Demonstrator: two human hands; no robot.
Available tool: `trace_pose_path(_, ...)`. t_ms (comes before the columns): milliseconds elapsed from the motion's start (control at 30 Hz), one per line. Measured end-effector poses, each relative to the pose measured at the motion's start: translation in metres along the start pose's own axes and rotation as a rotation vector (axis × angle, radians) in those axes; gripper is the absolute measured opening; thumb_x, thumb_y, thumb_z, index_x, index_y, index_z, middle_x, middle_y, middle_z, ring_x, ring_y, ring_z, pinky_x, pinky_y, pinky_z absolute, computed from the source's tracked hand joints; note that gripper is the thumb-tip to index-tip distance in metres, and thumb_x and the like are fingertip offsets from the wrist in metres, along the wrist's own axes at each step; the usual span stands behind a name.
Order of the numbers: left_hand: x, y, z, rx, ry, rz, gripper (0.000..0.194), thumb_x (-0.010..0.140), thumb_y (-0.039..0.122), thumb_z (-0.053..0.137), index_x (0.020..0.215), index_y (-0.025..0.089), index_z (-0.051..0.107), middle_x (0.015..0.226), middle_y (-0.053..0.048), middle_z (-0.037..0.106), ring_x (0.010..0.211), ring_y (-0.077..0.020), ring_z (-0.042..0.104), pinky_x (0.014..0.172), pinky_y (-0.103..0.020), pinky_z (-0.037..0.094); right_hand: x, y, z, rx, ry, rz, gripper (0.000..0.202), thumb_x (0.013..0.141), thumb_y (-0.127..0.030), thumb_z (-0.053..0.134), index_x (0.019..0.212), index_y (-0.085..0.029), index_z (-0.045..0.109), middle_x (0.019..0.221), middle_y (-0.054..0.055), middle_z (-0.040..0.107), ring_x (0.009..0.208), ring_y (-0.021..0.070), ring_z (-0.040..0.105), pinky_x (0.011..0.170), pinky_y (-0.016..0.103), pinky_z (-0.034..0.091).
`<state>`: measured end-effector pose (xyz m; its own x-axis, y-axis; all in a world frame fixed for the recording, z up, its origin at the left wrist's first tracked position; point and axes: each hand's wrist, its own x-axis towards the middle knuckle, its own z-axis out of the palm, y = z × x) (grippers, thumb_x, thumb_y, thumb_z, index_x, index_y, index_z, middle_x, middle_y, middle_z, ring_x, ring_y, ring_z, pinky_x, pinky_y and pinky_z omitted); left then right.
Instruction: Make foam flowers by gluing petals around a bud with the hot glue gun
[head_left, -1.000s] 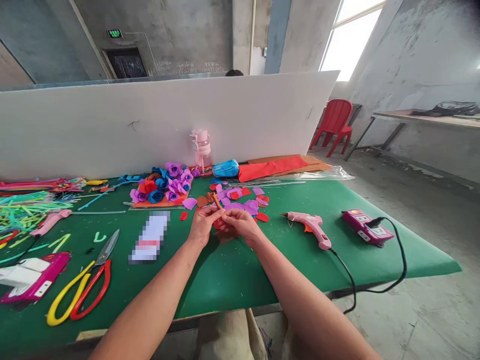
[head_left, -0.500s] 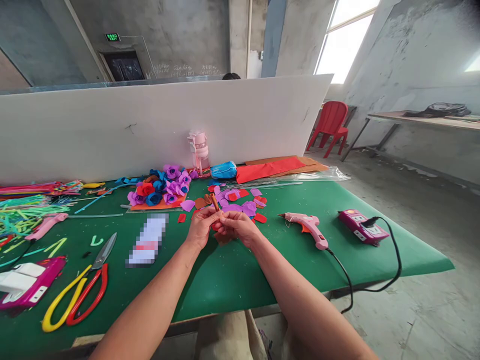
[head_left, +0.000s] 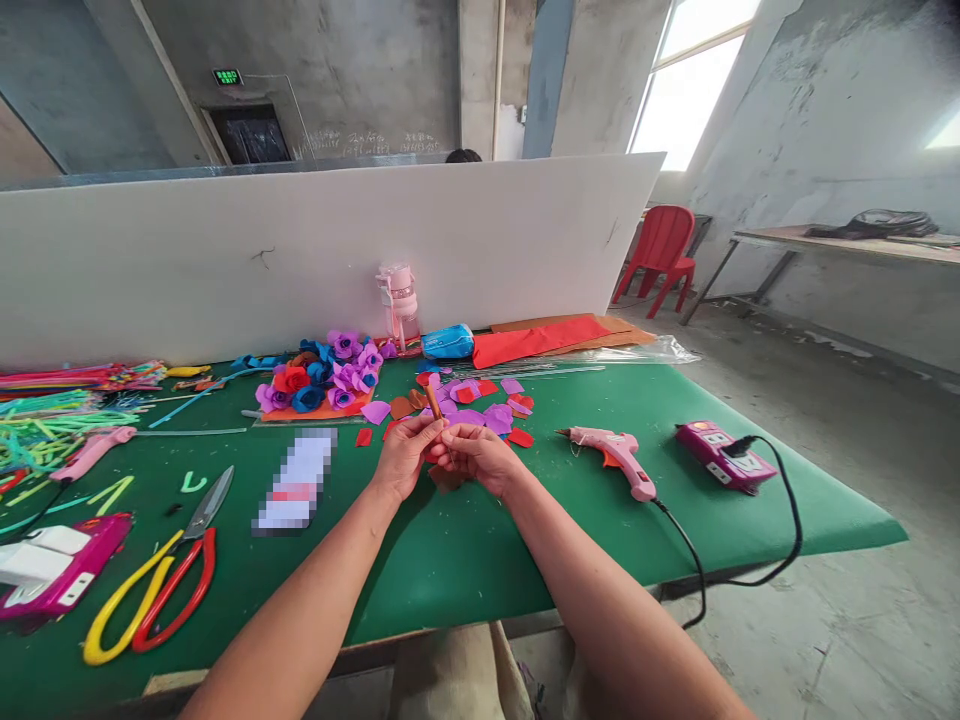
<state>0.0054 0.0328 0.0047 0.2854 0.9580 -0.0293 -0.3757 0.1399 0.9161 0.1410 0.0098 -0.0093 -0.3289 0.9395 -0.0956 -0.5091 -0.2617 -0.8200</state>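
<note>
Over the middle of the table, my left hand (head_left: 405,452) is closed in a pinch on a rolled brown paper petal (head_left: 433,403), whose narrow roll sticks up above the thumb. The fingertips of my right hand (head_left: 477,455) are closed at the lower end of the same roll, touching my left fingers; the part inside the fingers is hidden. Loose purple petals (head_left: 498,418) and red petals (head_left: 520,437) lie just beyond my hands. Beneath them is a flat brown piece (head_left: 447,478), partly covered.
Finished paper flowers (head_left: 346,376) sit at the back. A pink glue gun (head_left: 613,450) and a magenta power strip (head_left: 724,455) with a cord lie to the right. Open-handled scissors (head_left: 180,560) and another glue gun (head_left: 96,450) lie left. A white board (head_left: 315,250) stands behind.
The brown roll has turned slightly between my fingertips, and my right fingers have shifted a little. Both hands stay in nearly the same place.
</note>
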Motion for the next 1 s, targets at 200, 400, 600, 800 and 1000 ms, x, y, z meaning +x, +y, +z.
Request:
trace_pose_path(200,-0.002,0.001,0.0,0.023,-0.011,0.022,0.025,0.059,0.031,0.08,0.068,0.014,0.065,0.056,0.003,0.057,0.048,-0.0068,0.049,0.046,-0.021,0.043,-0.001,0.001,0.0,0.0,-0.015,0.013,0.03,0.063,-0.037,0.081,0.078,-0.014,0.069,0.071,0.003,0.071,0.058,0.008,0.063,0.062,0.02,0.05)
trace_pose_path(400,0.001,0.0,-0.003,0.106,0.089,0.16,0.026,0.062,0.035,0.077,0.068,0.015,0.063,0.06,0.004,0.057,0.053,-0.0066,0.048,0.052,-0.019,0.039,0.005,0.005,0.001,-0.167,0.126,-0.053,0.037,0.063,-0.046,0.078,0.079,-0.015,0.067,0.072,0.004,0.07,0.061,0.0115,0.064,0.059,0.022,0.048)
trace_pose_path(600,0.002,0.004,-0.011,0.392,0.152,0.423,0.022,0.075,0.039,0.066,0.068,0.018,0.062,0.062,0.001,0.059,0.054,-0.0101,0.047,0.053,-0.021,0.037,0.006,0.002,0.005,-0.352,0.385,-0.424,0.037,0.068,-0.054,0.069,0.074,-0.017,0.066,0.071,0.004,0.068,0.066,0.0151,0.062,0.066,0.027,0.049)
trace_pose_path(800,-0.009,0.004,-0.002,0.458,0.04,0.447,0.02,0.071,0.039,0.069,0.069,0.019,0.066,0.066,-0.001,0.061,0.062,-0.015,0.053,0.06,-0.024,0.041,-0.007,0.0,0.022,-0.372,0.264,-0.471,0.04,0.065,-0.044,0.075,0.096,-0.021,0.065,0.088,0.004,0.069,0.08,0.0178,0.063,0.073,0.029,0.05)
trace_pose_path(1000,-0.025,0.011,0.017,0.328,-0.198,0.324,0.031,0.072,0.048,0.067,0.067,0.017,0.064,0.055,0.003,0.051,0.05,-0.0098,0.043,0.049,-0.022,0.033,-0.031,-0.013,0.031,-0.394,0.247,-0.475,0.034,0.067,-0.043,0.075,0.093,-0.021,0.068,0.081,0.002,0.067,0.075,0.0163,0.061,0.073,0.028,0.048)
